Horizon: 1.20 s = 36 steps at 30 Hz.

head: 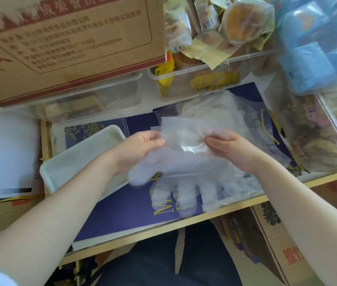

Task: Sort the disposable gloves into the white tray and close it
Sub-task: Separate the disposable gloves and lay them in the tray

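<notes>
White tray (64, 162): left on worktop (235, 211), tilted, lid not visible. Left hand (142, 147): just right of tray, thumb & fingers pinching left edge of clear disposable glove (184, 166). Glove held above dark blue printed sheet (122, 211), finger end hanging twd worktop front edge. Right hand (229, 147): pinching glove's right edge, approx. level w/ left hand. More clear gloves (215, 108) piled behind, near clear snack bin (204, 79).

Cardboard box (66, 38) above clear snack bins (204, 79)
</notes>
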Motion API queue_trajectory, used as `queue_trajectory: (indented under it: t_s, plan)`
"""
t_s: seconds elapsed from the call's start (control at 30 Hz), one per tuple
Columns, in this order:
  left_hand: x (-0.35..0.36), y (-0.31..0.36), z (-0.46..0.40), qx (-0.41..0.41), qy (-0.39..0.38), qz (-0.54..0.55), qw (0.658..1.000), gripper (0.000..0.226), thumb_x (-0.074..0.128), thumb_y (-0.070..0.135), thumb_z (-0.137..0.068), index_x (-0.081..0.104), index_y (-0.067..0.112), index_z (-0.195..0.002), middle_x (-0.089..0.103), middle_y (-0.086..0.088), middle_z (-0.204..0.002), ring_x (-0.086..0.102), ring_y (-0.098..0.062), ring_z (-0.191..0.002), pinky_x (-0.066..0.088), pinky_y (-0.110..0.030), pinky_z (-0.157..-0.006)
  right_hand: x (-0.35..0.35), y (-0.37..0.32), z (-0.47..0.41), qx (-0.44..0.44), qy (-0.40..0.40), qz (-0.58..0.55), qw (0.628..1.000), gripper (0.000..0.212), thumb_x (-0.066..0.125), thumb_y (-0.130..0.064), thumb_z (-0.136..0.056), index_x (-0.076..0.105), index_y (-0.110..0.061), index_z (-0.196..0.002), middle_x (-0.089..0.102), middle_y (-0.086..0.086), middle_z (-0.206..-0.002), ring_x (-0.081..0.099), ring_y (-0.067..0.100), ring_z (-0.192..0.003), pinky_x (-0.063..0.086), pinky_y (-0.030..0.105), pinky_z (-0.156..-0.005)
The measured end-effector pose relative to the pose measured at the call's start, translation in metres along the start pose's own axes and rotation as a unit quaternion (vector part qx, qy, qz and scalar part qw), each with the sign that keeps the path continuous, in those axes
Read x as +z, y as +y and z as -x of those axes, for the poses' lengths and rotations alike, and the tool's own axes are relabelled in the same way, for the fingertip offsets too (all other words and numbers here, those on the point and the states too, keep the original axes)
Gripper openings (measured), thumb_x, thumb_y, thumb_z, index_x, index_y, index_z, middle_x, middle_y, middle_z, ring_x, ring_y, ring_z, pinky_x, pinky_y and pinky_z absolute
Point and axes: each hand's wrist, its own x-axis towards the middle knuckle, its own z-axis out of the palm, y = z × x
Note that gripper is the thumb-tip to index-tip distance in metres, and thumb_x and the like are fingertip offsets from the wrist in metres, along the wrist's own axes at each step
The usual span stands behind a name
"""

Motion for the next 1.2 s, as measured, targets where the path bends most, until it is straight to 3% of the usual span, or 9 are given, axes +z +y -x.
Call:
queue_trajectory:
  t_s: [0.1,0.2,0.4,0.5,0.53,0.63,0.73,1.03,1.2]
  plan:
    - [-0.004,0.006,-0.001,-0.002,0.030,0.026,0.999,0.038,0.038,0.023,-0.101,0.065,0.018,-0.075,0.055,-0.003,-0.068,0.048,-0.010,-0.058,0.033,-0.023,-0.058,0.005,-0.004,0.001,-0.034,-0.038,0.034,0.998,0.015,0.046,-0.006,-0.096,0.061,-0.006,-0.097,0.058,-0.010,-0.074,0.053,-0.003,-0.066,0.043,0.007,-0.063]
    - [-0.008,0.011,-0.001,-0.015,0.030,0.047,0.998,0.033,0.035,0.025,-0.100,0.063,0.008,-0.101,0.057,-0.013,-0.087,0.052,-0.022,-0.074,0.039,-0.024,-0.061,0.010,-0.010,0.005,-0.057,-0.057,0.083,0.993,0.023,0.045,-0.006,-0.097,0.061,-0.014,-0.082,0.057,-0.016,-0.060,0.047,-0.005,-0.055,0.037,0.007,-0.056]
    - [-0.001,0.019,0.003,0.031,0.006,-0.003,0.999,0.020,0.045,0.013,-0.097,0.065,0.016,-0.101,0.072,0.012,-0.077,0.064,0.003,-0.066,0.043,-0.008,-0.054,0.019,-0.017,0.004,-0.070,-0.024,0.095,0.993,0.029,0.046,-0.002,-0.096,0.062,-0.021,-0.081,0.057,-0.010,-0.057,0.043,-0.004,-0.047,0.034,0.011,-0.051]
    - [-0.002,0.017,0.003,0.057,0.006,-0.026,0.998,0.018,0.051,0.008,-0.093,0.066,0.017,-0.095,0.071,0.016,-0.078,0.064,0.005,-0.072,0.045,-0.007,-0.064,0.023,-0.016,0.003,-0.083,0.018,0.103,0.991,0.007,0.056,-0.008,-0.092,0.060,-0.011,-0.087,0.057,-0.007,-0.075,0.049,0.003,-0.066,0.041,0.022,-0.062]
    - [-0.002,0.017,0.004,0.067,0.002,-0.026,0.997,0.017,0.052,0.009,-0.092,0.067,0.017,-0.094,0.072,0.015,-0.081,0.064,0.003,-0.076,0.046,-0.009,-0.070,0.021,-0.013,0.002,-0.082,0.046,0.098,0.991,0.014,0.063,-0.015,-0.088,0.056,-0.010,-0.098,0.056,-0.004,-0.090,0.052,0.006,-0.080,0.043,0.025,-0.072]
    - [-0.007,0.024,0.012,0.107,-0.043,-0.038,0.993,0.015,0.054,0.018,-0.089,0.068,0.013,-0.091,0.071,0.009,-0.086,0.064,-0.004,-0.082,0.046,-0.014,-0.079,0.009,-0.005,0.000,-0.047,0.002,0.019,0.999,0.095,0.081,-0.055,-0.058,0.032,-0.034,-0.137,0.047,-0.008,-0.131,0.047,0.014,-0.122,0.036,0.031,-0.102]
    - [-0.010,0.035,0.022,0.124,-0.103,-0.058,0.985,0.016,0.054,0.020,-0.089,0.067,0.011,-0.089,0.070,0.008,-0.081,0.064,-0.005,-0.080,0.046,-0.014,-0.078,0.000,-0.005,-0.003,-0.051,-0.112,-0.068,0.990,0.115,0.084,-0.065,-0.038,0.033,-0.034,-0.137,0.052,-0.004,-0.131,0.048,0.021,-0.125,0.034,0.040,-0.107]
    - [-0.024,0.043,0.023,0.158,-0.030,-0.005,0.987,0.023,0.052,0.019,-0.090,0.070,0.021,-0.076,0.069,0.005,-0.076,0.062,-0.007,-0.070,0.048,-0.015,-0.069,0.015,-0.032,0.011,-0.112,-0.186,-0.073,0.973,0.030,0.083,-0.035,-0.054,0.071,-0.021,-0.078,0.067,-0.013,-0.072,0.061,0.000,-0.071,0.046,0.013,-0.070]
    - [-0.020,0.036,0.013,0.148,0.082,0.013,0.985,0.025,0.044,0.003,-0.095,0.066,0.012,-0.089,0.070,0.009,-0.077,0.063,-0.002,-0.074,0.048,-0.013,-0.072,0.023,-0.032,0.021,-0.020,-0.123,-0.083,0.989,0.011,0.066,-0.016,-0.083,0.059,-0.023,-0.087,0.068,-0.021,-0.076,0.061,-0.007,-0.077,0.043,0.007,-0.066]
